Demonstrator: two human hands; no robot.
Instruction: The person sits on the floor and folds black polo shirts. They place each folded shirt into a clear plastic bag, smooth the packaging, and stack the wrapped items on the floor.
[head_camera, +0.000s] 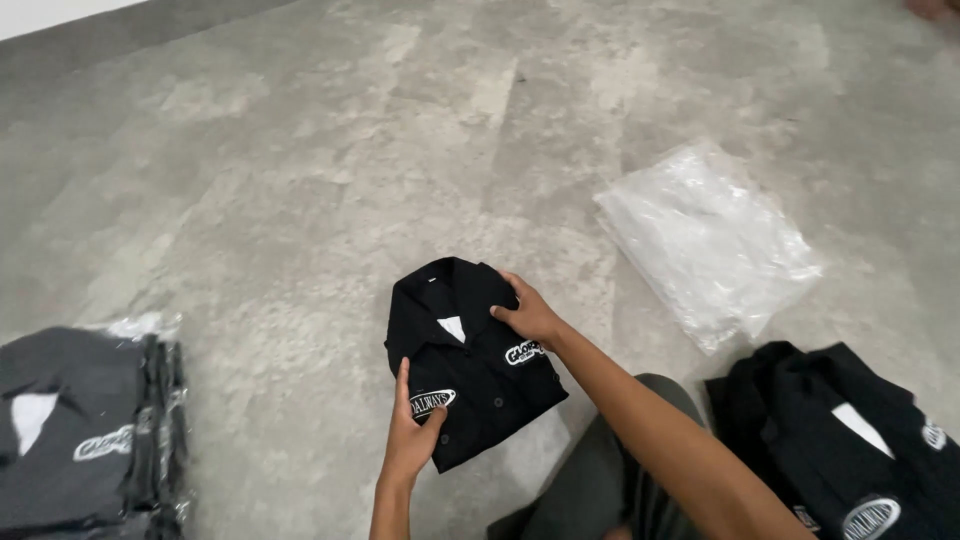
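Note:
A folded black collared shirt with white chest patches lies on the grey floor in front of me. My left hand grips its near left edge, thumb on top of the fabric. My right hand rests on the shirt's upper right shoulder by the collar, fingers curled over the edge. Both hands hold the same shirt.
A stack of clear plastic bags lies at the right. Bagged black shirts are piled at the lower left. Loose black shirts are heaped at the lower right. My knee in grey trousers is beside the shirt.

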